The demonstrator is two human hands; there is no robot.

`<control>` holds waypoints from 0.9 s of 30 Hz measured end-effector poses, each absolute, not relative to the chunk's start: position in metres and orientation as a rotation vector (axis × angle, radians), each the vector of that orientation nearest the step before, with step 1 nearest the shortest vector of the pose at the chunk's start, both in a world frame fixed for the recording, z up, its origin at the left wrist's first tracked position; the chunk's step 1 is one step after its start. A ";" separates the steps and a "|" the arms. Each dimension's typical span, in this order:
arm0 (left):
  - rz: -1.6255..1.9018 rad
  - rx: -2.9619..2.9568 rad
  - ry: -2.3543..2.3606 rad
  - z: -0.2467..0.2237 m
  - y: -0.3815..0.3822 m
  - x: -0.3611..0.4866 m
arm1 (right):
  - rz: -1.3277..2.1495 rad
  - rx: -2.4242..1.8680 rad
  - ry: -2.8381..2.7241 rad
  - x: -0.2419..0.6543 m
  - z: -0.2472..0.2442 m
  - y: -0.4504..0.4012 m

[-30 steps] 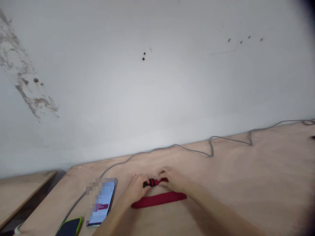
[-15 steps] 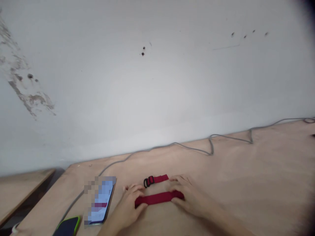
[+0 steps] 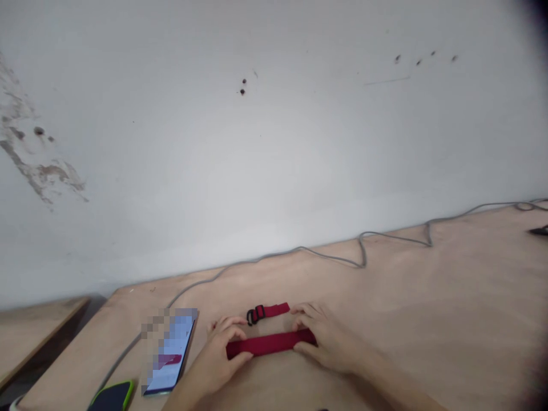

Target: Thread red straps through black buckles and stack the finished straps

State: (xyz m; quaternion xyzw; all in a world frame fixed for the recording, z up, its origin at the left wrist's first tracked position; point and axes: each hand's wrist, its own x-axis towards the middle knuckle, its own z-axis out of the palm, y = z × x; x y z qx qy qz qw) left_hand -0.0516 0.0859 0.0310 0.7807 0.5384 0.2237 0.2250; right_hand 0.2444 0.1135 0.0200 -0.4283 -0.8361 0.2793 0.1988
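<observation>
A flat, dark red fabric strap (image 3: 272,343) lies crosswise on the table. At its left end, the thumb and fingers of my left hand (image 3: 225,348) close around the edges. My right hand (image 3: 317,334) grips the opposite end the same way, covering part of it. Just beyond the strap is a shorter red band (image 3: 277,309) with a black slider buckle (image 3: 257,314) at its left end. Whether the two red pieces are joined cannot be seen.
A phone with a lit, partly blurred screen (image 3: 171,354) lies left of my hands, with a green-cased phone (image 3: 113,397) nearer. A grey cable (image 3: 299,248) runs along the wall edge of the wooden table (image 3: 428,297). A dark object (image 3: 538,231) sits far right.
The whole view has shifted slightly, so everything appears a little further left. Both hands keep hold of the strap's ends, and the left end is a little less covered.
</observation>
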 end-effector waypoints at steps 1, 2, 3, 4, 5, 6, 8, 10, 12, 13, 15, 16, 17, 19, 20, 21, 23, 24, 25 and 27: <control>0.624 2.164 1.469 0.033 0.083 -0.053 | 0.787 -1.179 -2.350 0.245 0.021 0.112; 0.621 2.178 1.457 0.034 0.080 -0.054 | 0.790 -1.157 -2.365 0.246 0.022 0.110; 0.611 2.194 1.450 0.034 0.075 -0.056 | 0.791 -1.137 -2.381 0.246 0.022 0.107; 0.597 2.212 1.451 0.033 0.070 -0.059 | 0.791 -1.118 -2.398 0.246 0.022 0.103; 0.575 2.231 1.457 0.031 0.064 -0.061 | 0.788 -1.105 -2.412 0.246 0.021 0.099; 0.549 2.256 1.467 0.027 0.058 -0.064 | 0.785 -1.099 -2.424 0.246 0.019 0.095; 0.507 2.339 1.485 0.018 0.047 -0.068 | 0.784 -1.096 -2.452 0.245 0.016 0.087; 0.546 2.490 1.469 0.010 0.041 -0.068 | 0.785 -1.103 -2.469 0.244 0.015 0.081; 0.635 2.660 1.394 0.008 0.038 -0.060 | 0.786 -1.111 -2.459 0.245 0.018 0.076; 0.676 2.726 1.347 0.010 0.037 -0.053 | 0.794 -1.115 -2.444 0.247 0.021 0.074; 0.579 2.735 1.311 0.016 0.037 -0.034 | 0.844 -1.133 -2.414 0.251 0.026 0.067; 0.513 2.690 1.344 0.019 0.037 -0.023 | 0.879 -1.144 -2.418 0.254 0.028 0.063; 0.422 2.639 1.387 0.022 0.038 -0.011 | 0.914 -1.155 -2.439 0.256 0.029 0.060; 0.258 2.562 1.442 0.023 0.039 0.008 | 0.955 -1.187 -2.509 0.259 0.029 0.054; 0.202 2.540 1.468 0.023 0.040 0.016 | 0.957 -1.205 -2.538 0.259 0.029 0.052; 0.160 2.506 1.491 0.021 0.041 0.022 | 0.953 -1.219 -2.558 0.259 0.027 0.050; 0.140 2.416 1.507 0.019 0.043 0.028 | 0.950 -1.235 -2.549 0.258 0.025 0.049; 0.162 2.356 1.503 0.018 0.044 0.029 | 0.954 -1.233 -2.531 0.257 0.024 0.049; 0.193 2.294 1.499 0.018 0.045 0.029 | 0.963 -1.226 -2.512 0.257 0.023 0.048; 0.260 2.169 1.489 0.020 0.048 0.025 | 0.985 -1.230 -2.458 0.257 0.020 0.047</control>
